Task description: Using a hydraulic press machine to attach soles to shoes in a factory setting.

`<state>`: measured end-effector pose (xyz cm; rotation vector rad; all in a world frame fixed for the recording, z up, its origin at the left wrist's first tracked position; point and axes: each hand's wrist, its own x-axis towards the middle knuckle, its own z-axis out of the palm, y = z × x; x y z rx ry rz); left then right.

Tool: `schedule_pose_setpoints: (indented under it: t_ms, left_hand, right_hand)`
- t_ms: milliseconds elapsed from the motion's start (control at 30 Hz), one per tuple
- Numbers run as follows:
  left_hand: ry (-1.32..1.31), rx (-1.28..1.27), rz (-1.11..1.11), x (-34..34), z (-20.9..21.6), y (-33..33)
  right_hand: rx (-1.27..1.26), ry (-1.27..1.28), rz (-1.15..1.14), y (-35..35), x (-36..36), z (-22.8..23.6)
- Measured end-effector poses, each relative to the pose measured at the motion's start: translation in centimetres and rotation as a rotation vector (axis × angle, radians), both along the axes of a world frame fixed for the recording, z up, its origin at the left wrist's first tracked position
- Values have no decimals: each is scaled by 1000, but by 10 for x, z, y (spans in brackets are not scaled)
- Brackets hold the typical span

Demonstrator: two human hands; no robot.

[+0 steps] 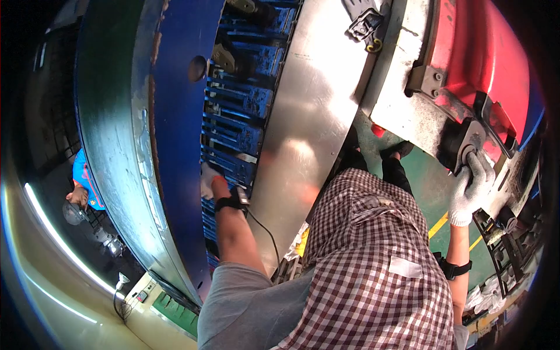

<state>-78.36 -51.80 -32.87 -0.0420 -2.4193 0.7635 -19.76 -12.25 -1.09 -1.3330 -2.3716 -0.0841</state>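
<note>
A tall, curved machine panel of dark blue and green-tinged metal (178, 111), pierced by a round hole and edged with rust, fills the left side. Along its right runs a long, shiny, scuffed steel ledge (300, 122), glaring brightest near its top end. Beyond the ledge's right edge stands a glossy red curved housing (496, 55) on a worn, pale metal base (402, 76). Below that base shows a green floor (429, 184) marked with yellow lines. Between the panel and the ledge's left edge sits a row of blue slotted metal bars (236, 114). At the lower left, a pale wall (35, 251) bears a bright strip light (67, 233); beyond the panel's outer edge is a co-worker in a blue shirt and grey cap (84, 181).

The left hand (208, 179) is at the bars, beside the ledge's left edge, partly hidden, so its grip cannot be told. The right hand (473, 186), in a white knitted glove, has its fingers loosely spread on a black rounded control block (464, 137) at the housing's lower edge, fingertips against its round black knob (468, 151). A black-and-grey clamp-like device (365, 24) sits by the ledge's upper right edge.
</note>
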Motion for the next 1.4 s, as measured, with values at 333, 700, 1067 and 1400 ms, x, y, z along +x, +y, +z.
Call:
schedule_pose_setpoints:
  t_ms: [333,700,1067,1400]
  left_hand:
    - [2002,-3093,-1044,-62,21,-81]
    - [1560,-2802,-404,231,150,97]
    - [3007,-1088,890,491,399,355]
    - [2622,-1042,1754,602,513,461]
  right_hand:
    - [-38,44,-43,3,8,-15]
    - [-81,138,32,6,12,16]
    - [-881,931,170,-15,130,112]
    - [-313,985,-435,94,330,114]
